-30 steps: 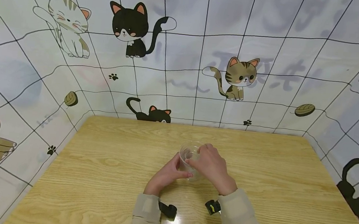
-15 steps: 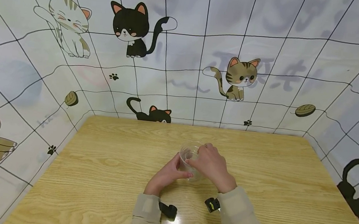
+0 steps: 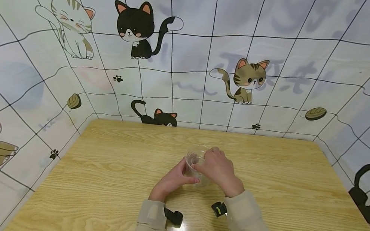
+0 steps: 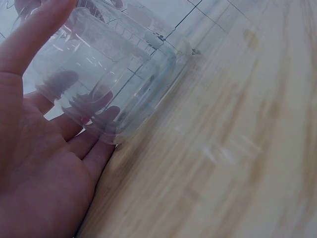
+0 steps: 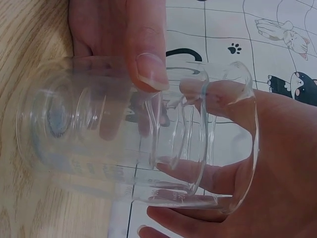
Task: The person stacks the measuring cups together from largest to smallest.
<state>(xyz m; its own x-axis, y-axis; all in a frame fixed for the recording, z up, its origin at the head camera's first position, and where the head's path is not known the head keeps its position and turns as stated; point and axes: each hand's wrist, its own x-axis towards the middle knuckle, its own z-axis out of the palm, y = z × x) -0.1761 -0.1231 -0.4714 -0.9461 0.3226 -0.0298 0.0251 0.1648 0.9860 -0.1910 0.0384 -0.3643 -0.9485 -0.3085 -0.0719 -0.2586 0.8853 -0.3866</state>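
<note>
A large clear glass beaker (image 5: 74,173) stands on the table, with a pouring lip at its rim and smaller glass beakers (image 5: 173,124) nested inside. My left hand (image 3: 176,176) holds the large beaker's outer wall from the left, thumb across the near side and fingers round the far side, low by the table in the left wrist view. My right hand (image 3: 218,170) reaches over the rim from the right. Its thumb and a finger go inside and pinch an inner beaker, while other fingers lie outside the large one.
The light wood table (image 3: 116,153) runs back to a white wall covering (image 3: 188,85) printed with cats and grid lines. Black wrist cameras hang by the left cuff (image 3: 174,218) and the right cuff (image 3: 219,209). A bright reflection lies near the front.
The right wrist and its camera have risen slightly in the head view. Both hands keep the same hold, and the beakers stay nested in the same spot.
</note>
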